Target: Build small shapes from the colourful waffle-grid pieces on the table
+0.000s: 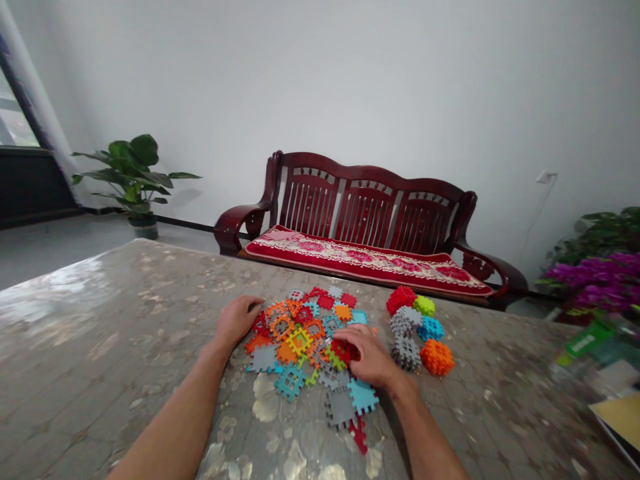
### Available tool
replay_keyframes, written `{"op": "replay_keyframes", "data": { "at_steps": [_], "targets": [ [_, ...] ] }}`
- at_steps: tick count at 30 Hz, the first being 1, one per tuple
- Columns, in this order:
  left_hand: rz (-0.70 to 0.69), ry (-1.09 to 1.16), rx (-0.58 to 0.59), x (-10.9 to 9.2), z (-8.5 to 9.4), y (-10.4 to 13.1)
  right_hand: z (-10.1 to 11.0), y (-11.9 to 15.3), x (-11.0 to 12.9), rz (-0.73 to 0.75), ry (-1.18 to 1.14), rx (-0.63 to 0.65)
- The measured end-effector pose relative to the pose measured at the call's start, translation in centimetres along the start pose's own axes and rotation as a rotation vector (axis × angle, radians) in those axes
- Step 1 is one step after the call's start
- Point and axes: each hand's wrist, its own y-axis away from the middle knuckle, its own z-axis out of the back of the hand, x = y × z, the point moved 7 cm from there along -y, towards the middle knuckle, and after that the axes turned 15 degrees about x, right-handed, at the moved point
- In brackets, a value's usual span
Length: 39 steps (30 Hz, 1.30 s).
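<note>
A loose pile of flat interlocking plastic tiles with notched edges lies on the table, in red, orange, blue, grey, yellow and green. My left hand (238, 321) rests at the pile's left edge, fingers loosely curved and holding nothing, near a dark red tile (260, 324). Over the right part of the pile, my right hand (369, 355) has its fingers and thumb around a red tile (344, 350). A yellow tile (299, 340) sits near the pile's middle. Below my right hand are a light blue tile (363, 396) and a grey tile (340, 408).
Right of the pile stand assembled blocks: red (401, 299), lime green (425, 305), blue (431, 328), orange (437, 357) and grey (407, 353). A patterned cover lies on the table (125, 373). Behind is a wooden bench (345, 180); purple flowers (595, 280) are at right.
</note>
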Motion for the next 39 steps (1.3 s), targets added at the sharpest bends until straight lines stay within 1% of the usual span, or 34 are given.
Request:
{"op": "replay_keyframes", "data": {
  "at_steps": [3,10,15,19,21,25,27,29,31,35,37,39],
  "targets": [
    [-0.047,0.001,0.010,-0.3,-0.3,-0.1,-0.1,-0.3,0.1,-0.015,0.001,0.018],
    [-0.051,-0.021,0.028,-0.2,-0.6,-0.4,0.0,-0.7,0.2,-0.032,0.057,0.026],
    [-0.055,-0.029,0.025,-0.1,-0.6,-0.4,-0.4,-0.9,1.0,0.049,0.066,0.048],
    [-0.059,-0.023,0.016,-0.2,-0.6,-0.4,-0.5,-1.2,1.1,0.038,0.028,0.056],
    [-0.061,-0.023,0.024,-0.2,-0.6,-0.4,0.1,-1.1,1.1,0.026,0.017,0.032],
    [-0.047,-0.023,0.026,0.0,-0.7,-0.4,2.2,-0.5,0.8,0.018,0.045,-0.106],
    [-0.045,-0.019,0.023,0.1,-0.7,-0.5,2.8,-0.2,0.4,0.030,0.067,-0.132],
    [-0.049,-0.016,0.025,0.1,-0.7,-0.5,2.9,0.0,-0.2,0.043,0.073,-0.135],
    [-0.049,-0.018,0.032,0.1,-0.7,-0.6,2.8,0.0,-1.3,0.028,0.051,-0.171],
    [-0.049,-0.028,0.030,0.2,-0.7,-0.6,2.7,0.3,-4.1,-0.118,-0.043,-0.331],
    [-0.051,-0.033,0.025,0.2,-0.7,-0.5,2.4,0.3,-5.0,-0.189,-0.078,-0.342],
    [-0.049,-0.031,0.028,0.3,-0.8,-0.5,2.1,0.2,-5.2,-0.245,-0.094,-0.307]
  ]
}}
